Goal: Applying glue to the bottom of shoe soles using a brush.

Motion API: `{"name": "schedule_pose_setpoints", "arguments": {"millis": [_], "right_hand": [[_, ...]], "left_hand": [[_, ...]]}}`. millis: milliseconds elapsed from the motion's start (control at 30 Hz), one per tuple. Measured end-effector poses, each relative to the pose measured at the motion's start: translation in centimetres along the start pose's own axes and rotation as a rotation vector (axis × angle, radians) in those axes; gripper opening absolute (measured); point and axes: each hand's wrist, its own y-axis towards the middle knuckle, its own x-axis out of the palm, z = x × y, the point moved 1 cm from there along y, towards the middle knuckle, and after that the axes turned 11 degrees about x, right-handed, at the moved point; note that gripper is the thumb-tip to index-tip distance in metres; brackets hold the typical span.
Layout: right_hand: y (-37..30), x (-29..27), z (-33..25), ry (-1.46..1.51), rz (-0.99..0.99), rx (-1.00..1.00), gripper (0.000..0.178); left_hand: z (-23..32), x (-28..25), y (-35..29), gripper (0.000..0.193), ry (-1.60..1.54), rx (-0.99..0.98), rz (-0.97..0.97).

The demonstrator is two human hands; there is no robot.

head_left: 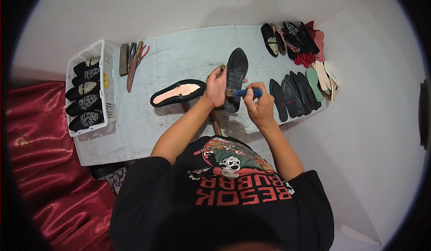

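Observation:
My left hand (216,89) grips a black shoe sole (237,67) from its left edge, holding it raised and tilted above the table with its toe pointing away. In my right hand (262,105) is a brush with a blue handle (251,92). Its bristle end touches the sole near the heel. To the left of my left hand lies a black shoe (162,100) with a pale pink face upward. A brown wooden handle (216,123) shows between my forearms; its other end is hidden.
At left, a white plastic basket (107,62) holds several black patterned shoes. Beside it are a dark block (124,60) and red-handled pliers (144,51) among other tools. Finished-looking shoes (270,40) stand back right. Black soles (289,97) and pale insoles (321,75) line the right edge.

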Motion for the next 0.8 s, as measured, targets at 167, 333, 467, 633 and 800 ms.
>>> {"name": "schedule_pose_setpoints", "arguments": {"millis": [167,333,467,633,800], "right_hand": [[3.3,0.3,-0.2,0.181,0.051,0.108,0.017],[1.0,-0.1,0.1,0.102,-0.010,0.087,0.016],[0.4,-0.3,-0.7,0.106,-0.061,0.057,0.016],[3.1,0.0,-0.3,0.174,0.025,0.099,0.018],[0.5,0.5,-0.2,0.081,-0.009,0.004,0.019]], "left_hand": [[-0.9,-0.5,0.2,0.055,-0.066,0.057,0.055],[-0.7,-2.3,0.7,0.053,-0.097,-0.097,0.085],[-1.0,-3.6,0.5,0.057,-0.102,-0.083,0.089],[-1.9,-2.4,0.5,0.060,-0.052,-0.034,0.144],[-1.5,-1.4,0.9,0.059,-0.106,0.009,0.309]]}}
